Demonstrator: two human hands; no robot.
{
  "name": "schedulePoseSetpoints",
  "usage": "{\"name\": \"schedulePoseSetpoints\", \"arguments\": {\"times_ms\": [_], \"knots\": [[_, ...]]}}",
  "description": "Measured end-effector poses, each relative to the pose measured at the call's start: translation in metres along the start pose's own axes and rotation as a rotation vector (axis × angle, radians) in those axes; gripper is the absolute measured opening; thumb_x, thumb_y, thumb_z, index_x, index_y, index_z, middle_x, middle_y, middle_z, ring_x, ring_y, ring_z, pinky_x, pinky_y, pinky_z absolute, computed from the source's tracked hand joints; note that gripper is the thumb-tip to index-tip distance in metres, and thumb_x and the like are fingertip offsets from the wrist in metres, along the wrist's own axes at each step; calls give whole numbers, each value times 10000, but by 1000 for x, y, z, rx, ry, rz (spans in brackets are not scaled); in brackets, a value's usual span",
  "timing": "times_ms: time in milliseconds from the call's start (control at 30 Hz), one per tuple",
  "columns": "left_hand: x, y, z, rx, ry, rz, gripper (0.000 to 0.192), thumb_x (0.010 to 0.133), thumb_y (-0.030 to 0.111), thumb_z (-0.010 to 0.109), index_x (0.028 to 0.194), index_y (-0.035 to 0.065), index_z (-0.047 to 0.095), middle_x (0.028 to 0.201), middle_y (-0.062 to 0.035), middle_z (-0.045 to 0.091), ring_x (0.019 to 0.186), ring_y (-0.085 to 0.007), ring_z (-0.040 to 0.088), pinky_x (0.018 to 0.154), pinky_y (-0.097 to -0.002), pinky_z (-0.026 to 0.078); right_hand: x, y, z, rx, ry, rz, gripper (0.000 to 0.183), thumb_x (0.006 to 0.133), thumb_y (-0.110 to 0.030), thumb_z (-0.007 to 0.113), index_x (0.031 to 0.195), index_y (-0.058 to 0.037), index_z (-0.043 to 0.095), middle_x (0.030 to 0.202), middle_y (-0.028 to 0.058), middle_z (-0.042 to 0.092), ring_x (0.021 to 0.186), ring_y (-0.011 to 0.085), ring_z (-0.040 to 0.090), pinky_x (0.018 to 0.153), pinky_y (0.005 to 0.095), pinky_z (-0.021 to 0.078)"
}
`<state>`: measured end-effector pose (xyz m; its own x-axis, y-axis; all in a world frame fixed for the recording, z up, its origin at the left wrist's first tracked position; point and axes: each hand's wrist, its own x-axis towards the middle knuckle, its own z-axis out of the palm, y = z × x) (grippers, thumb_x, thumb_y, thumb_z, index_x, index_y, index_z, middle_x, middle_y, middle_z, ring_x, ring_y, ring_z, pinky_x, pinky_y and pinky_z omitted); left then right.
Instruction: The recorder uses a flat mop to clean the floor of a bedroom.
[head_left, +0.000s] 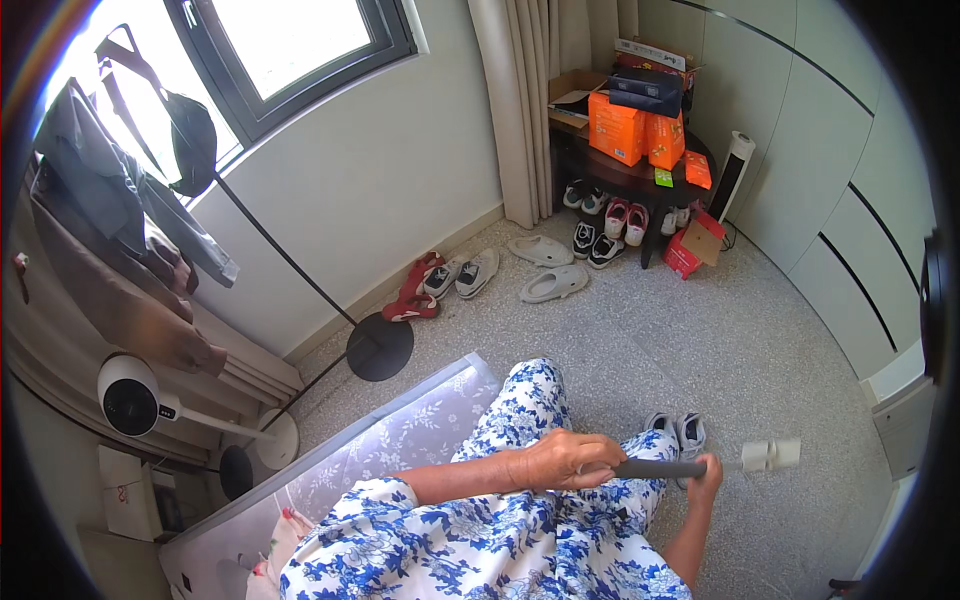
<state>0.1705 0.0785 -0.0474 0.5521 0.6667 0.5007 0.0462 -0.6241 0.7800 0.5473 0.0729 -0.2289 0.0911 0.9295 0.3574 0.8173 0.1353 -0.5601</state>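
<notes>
My left hand (566, 459) is wrapped around one end of a grey tool handle (660, 469) and holds it level across my lap. Near the other end, my right hand (705, 478) grips the same handle. Past that hand, a pale white head (771, 454) stands out over the floor, apparently joined to the handle by a thin rod. I cannot tell the tool's exact kind. Below the handle are my blue-and-white floral trousers (525, 405). I sit on the edge of a bed with a pale flowered cover (420, 420).
Grey-white sneakers (690, 431) stand on the floor by my legs. Ahead are pale clogs (555, 283), more shoes (476, 272) and a dark round table (600, 154) bearing orange packages (616, 127). To the left are a coat stand's round base (380, 346) and a white fan (129, 394).
</notes>
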Motion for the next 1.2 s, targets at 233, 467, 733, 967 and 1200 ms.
{"name": "schedulePoseSetpoints", "arguments": {"times_ms": [233,467,733,967,1200], "knots": [[-6,-18,8,-12,-32,-338,182,902,133,554,1020,6,610,891,-125,672,764,-199,682,662,-311,576,-113,-8,-1,-217,47,237,127,683,-58,612,767,-54,516,751,135,539,754,335,537,685,413,413],[-10,-17,-9,-196,-1,-546,186,928,142,517,995,11,630,874,-97,675,748,-166,660,654,-287,551,-122,-49,0,-150,139,306,139,658,-59,650,740,-71,539,715,116,553,710,335,552,640,428,411],[-14,-10,-48,-221,221,-693,206,944,181,498,1000,36,634,795,-56,632,656,-116,609,576,-275,498,-49,-59,39,-227,156,189,135,649,-92,682,715,-114,567,697,92,571,693,332,574,645,452,423],[-54,-7,-40,-175,336,-822,272,961,223,503,1113,28,617,828,-72,639,706,-121,636,626,-271,516,23,-43,92,-330,-58,321,397,657,-66,730,1006,-105,546,1059,135,530,1016,338,521,855,416,434],[-64,-6,-41,-339,305,-1067,346,941,209,507,1210,-3,561,1072,-168,627,877,-205,669,768,-302,557,49,-50,163,271,-111,449,420,850,-40,557,1248,-99,438,1401,188,306,1279,346,353,1043,398,336]]}}
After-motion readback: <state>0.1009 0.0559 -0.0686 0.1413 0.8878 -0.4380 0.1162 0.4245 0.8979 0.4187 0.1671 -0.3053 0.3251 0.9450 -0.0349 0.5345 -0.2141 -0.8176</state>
